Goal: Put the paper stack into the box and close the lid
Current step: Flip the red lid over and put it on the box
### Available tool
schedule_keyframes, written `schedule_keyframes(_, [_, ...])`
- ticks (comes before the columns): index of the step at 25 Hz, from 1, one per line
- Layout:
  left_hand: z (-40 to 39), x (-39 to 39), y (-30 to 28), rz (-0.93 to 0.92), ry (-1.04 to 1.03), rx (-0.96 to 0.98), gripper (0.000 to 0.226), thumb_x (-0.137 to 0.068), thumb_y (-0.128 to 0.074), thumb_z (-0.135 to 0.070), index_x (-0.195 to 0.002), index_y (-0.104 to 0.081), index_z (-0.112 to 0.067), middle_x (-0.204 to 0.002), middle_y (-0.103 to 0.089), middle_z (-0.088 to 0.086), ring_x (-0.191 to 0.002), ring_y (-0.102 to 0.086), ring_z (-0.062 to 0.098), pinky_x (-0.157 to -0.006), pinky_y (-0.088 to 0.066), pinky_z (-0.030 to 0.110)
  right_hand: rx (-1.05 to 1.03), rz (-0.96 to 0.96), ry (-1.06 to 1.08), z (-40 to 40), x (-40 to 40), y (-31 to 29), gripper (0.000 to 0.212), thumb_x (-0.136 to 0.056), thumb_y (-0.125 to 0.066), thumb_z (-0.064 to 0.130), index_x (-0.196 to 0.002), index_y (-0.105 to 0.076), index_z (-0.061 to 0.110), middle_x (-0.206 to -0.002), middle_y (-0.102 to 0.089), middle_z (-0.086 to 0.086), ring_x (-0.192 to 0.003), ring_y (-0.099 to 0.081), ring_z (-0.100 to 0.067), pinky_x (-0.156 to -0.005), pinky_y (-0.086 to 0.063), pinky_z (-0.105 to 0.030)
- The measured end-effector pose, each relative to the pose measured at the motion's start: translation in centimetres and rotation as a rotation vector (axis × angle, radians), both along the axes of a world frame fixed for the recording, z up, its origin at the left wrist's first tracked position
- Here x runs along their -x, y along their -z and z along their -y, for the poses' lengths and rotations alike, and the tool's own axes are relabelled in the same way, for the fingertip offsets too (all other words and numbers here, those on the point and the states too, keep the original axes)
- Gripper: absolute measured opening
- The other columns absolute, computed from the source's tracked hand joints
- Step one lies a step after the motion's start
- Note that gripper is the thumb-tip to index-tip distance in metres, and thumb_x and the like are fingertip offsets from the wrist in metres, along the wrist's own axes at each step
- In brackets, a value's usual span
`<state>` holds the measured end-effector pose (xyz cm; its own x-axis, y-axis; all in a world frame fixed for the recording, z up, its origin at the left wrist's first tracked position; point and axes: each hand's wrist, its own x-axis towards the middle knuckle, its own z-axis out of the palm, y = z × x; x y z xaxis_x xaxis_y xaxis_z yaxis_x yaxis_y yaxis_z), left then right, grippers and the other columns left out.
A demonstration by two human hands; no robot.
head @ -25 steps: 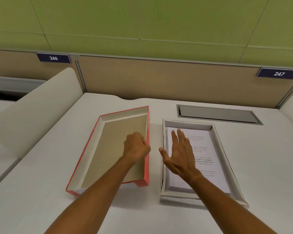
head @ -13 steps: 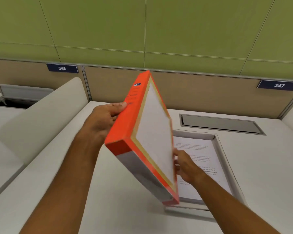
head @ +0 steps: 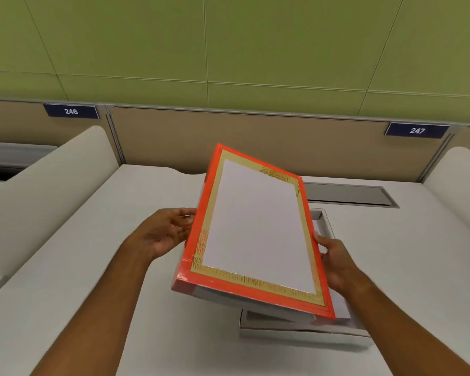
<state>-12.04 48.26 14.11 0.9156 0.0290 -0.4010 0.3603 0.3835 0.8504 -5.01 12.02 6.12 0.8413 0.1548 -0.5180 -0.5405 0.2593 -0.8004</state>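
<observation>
The orange lid (head: 255,232), with a white face and a gold border, hangs tilted in the air above the white box (head: 304,328). My left hand (head: 164,233) grips the lid's left edge. My right hand (head: 333,263) grips its right edge. The box sits on the desk at the right, mostly covered by the lid; only its near wall and far right corner show. The paper stack inside the box is hidden behind the lid.
The white desk (head: 120,280) has a grey cable hatch (head: 350,195) at the back right. Rounded white dividers stand at the left (head: 46,185) and far right (head: 461,175). A beige partition (head: 255,142) with plates 246 and 247 closes the back.
The lid was lifted from the desk at the left, turned over, and swung right over the box. My right hand left the paper and took the lid's right edge.
</observation>
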Motion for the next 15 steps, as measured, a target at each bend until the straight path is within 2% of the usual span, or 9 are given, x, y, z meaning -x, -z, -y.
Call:
schedule_keyframes(4, [4.1,-2.3,3.1,-0.1,0.062,-0.155,0.032,-0.087,-0.068,-0.022,-0.11,-0.068,0.0,-0.086,-0.074,0.011,-0.073,-0.071,0.021,-0.063,-0.06,0.031,0.193,0.065,0.054,4.2,-0.3,-0.3,0.038,-0.096,-0.055,0.033,-0.121,-0.062,0.007,-0.112,-0.068,-0.024,-0.097,-0.066,-0.043,-0.091,-0.054,-0.056])
schedule_keyframes(7, [7.4,-3.5,5.6,-0.161,0.034,-0.229,0.039,-0.082,-0.074,-0.016,-0.111,-0.066,0.008,-0.101,-0.071,0.02,-0.082,-0.065,0.026,-0.081,-0.057,0.037,0.285,0.103,0.087,7.0,-0.5,0.4,0.034,-0.097,-0.055,0.027,-0.12,-0.064,0.004,-0.104,-0.069,-0.02,-0.089,-0.066,-0.037,-0.087,-0.054,-0.051])
schedule_keyframes(9, [9.1,-4.0,6.9,-0.184,0.021,-0.268,0.037,-0.081,-0.075,-0.012,-0.108,-0.066,0.01,-0.107,-0.072,0.024,-0.083,-0.068,0.029,-0.083,-0.058,0.039,0.346,0.109,0.088,8.6,-0.7,1.0,0.034,-0.098,-0.054,0.026,-0.12,-0.063,0.002,-0.102,-0.068,-0.018,-0.085,-0.065,-0.034,-0.083,-0.054,-0.049])
schedule_keyframes(12, [10.7,-4.6,8.4,-0.212,0.002,-0.308,0.033,-0.081,-0.075,-0.011,-0.104,-0.066,0.011,-0.104,-0.072,0.025,-0.078,-0.068,0.029,-0.082,-0.058,0.04,0.386,0.106,0.092,9.9,-1.2,2.1,0.034,-0.098,-0.054,0.028,-0.119,-0.063,0.002,-0.103,-0.067,-0.018,-0.084,-0.065,-0.032,-0.073,-0.053,-0.042])
schedule_keyframes(15, [11.5,-4.7,9.7,-0.256,-0.014,-0.348,0.029,-0.082,-0.075,-0.012,-0.098,-0.066,0.009,-0.098,-0.071,0.024,-0.08,-0.066,0.03,-0.084,-0.057,0.043,0.434,0.11,0.075,10.2,-1.7,3.0,0.033,-0.099,-0.053,0.029,-0.116,-0.063,0.002,-0.11,-0.068,-0.022,-0.091,-0.066,-0.037,-0.078,-0.055,-0.045])
